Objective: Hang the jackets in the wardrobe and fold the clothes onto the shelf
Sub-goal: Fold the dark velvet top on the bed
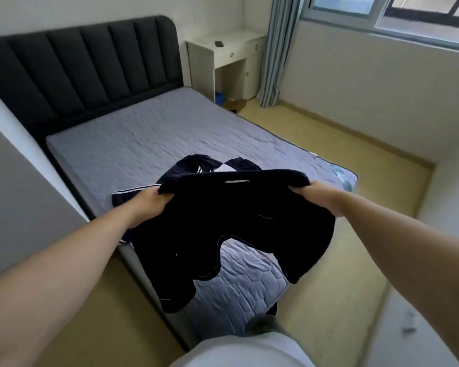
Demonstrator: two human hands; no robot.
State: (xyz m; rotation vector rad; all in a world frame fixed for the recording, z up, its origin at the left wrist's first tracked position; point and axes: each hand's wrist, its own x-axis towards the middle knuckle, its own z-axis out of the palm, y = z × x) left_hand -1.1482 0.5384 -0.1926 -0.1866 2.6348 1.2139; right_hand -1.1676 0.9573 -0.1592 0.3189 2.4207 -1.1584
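1. The bed (149, 136) fills the middle of the view, a grey quilted mattress against a dark padded headboard (85, 67). Its near corner is hidden behind the held garment, and its far right corner carries something pale and patterned that is too blurred to identify.
2. A wall (8, 186) at the left cuts off the bed's left side and part of the headboard.
3. The window (392, 19) at upper right is cut by the frame edge; only its lower panes show.
4. A blue-grey curtain (276, 54) hangs beside the window, its top out of frame.
5. A white desk (228, 59) stands in the far corner, between headboard and curtain. A small dark object (219, 43) lies on top, too small to make out. In the opening beneath it sit something blue (219, 97) and a brown box-like shape (235, 104), both partly hidden.
6. The dark garment (223, 221) is held up over the bed's near corner, spread between both hands and hanging free below them; whether it is a jacket is hard to tell.
7. More dark clothes (212, 164) with white stripes lie on the mattress behind it, mostly hidden.
8. The left hand (150, 205) grips the garment's upper left edge, fingers curled into the cloth.
9. The right hand (319, 198) grips its upper right edge likewise; the hands are well apart.
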